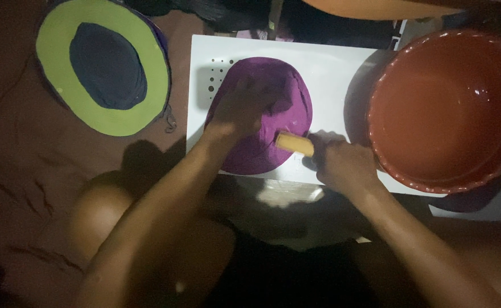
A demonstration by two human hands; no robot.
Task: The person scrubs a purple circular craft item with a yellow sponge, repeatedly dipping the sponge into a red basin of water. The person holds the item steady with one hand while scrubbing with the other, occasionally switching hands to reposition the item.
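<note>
Left hand (240, 108) presses flat, steadying the round purple cloth (262, 122) on the white board (330, 74), while right hand (341, 162) grips a yellow soap bar (295, 144) near its front edge.

Dim brown floor (28, 171), harsh overhead light.

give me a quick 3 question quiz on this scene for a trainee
1. True or false: the left hand is pressed flat on the purple cloth.
2. What does the right hand hold? A) scissors B) a yellow bar C) a brush
3. Fill in: the purple cloth lies on a ____ board, with the red basin to its right.

Key
1. True.
2. B; the yellow bar rests against the cloth.
3. White.
</note>
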